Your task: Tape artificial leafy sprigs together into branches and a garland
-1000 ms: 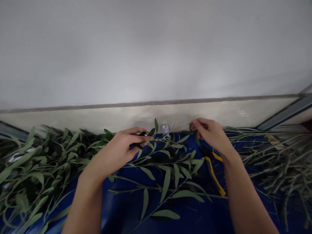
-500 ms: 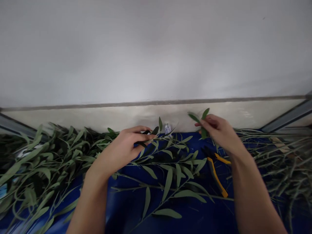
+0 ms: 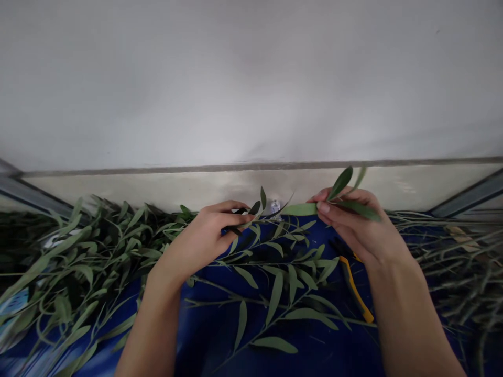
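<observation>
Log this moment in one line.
left hand: holding leafy sprig; right hand: pinching several leaves; blue surface: leafy branches, yellow-handled tool; left side: foliage pile; right side: thin stems

I've room over the sprigs point(image 3: 310, 315) btwn my L hand point(image 3: 210, 233) & R hand point(image 3: 356, 228), but wall point(image 3: 251, 94) blocks fwd, leaf pile point(image 3: 90, 246) crowds L side, pliers point(image 3: 356, 289) & twigs point(image 3: 451, 262) crowd R side.

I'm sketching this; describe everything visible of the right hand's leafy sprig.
The sprig has slender green leaves: a dark one tilts upward, a blurred paler one rises beside it, another lies rightward across the right hand, and a light one points left. It is pinched at the fingertips, upper leaves seen against the cream wall strip; its stem is mostly hidden.
</observation>
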`<state>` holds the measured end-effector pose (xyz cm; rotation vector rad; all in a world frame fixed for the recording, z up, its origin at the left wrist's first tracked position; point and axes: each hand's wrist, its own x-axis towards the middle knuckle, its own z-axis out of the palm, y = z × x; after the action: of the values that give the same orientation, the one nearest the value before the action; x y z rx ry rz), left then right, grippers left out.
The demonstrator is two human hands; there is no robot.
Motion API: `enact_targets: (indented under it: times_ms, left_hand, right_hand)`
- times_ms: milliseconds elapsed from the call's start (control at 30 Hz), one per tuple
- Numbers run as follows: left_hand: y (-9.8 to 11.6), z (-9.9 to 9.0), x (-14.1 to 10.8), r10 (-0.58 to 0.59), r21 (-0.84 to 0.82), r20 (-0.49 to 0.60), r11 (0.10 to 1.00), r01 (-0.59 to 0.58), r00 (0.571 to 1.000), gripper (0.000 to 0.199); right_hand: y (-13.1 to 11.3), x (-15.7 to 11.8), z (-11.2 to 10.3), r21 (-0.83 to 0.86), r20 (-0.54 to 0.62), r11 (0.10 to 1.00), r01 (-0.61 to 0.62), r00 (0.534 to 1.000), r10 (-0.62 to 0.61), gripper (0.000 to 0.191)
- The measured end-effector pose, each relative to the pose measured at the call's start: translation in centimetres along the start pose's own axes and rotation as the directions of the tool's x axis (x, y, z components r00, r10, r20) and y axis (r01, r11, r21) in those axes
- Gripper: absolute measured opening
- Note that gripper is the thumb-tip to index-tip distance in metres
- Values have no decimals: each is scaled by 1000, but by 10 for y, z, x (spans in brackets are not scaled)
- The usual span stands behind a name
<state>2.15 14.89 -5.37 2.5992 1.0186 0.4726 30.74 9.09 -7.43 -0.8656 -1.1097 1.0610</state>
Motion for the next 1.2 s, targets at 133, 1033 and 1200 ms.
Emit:
enact_targets:
  times_ms: [133, 1033, 1200]
  left_hand:
    - [0, -1, -1, 13, -6, -4, 1000, -13, 1000, 40]
    - [2, -3, -1, 36, -71, -51, 997, -39, 998, 33]
    - [1, -3, -1, 51, -94, -79, 994, -58, 996, 28]
  right_hand:
    - [3, 1, 6, -31, 8, 999, 10, 1000, -10, 10]
    - [23, 5, 26, 54, -34, 999, 8, 999, -6, 19]
    - [20, 4, 30, 35, -16, 999, 8, 1000, -8, 18]
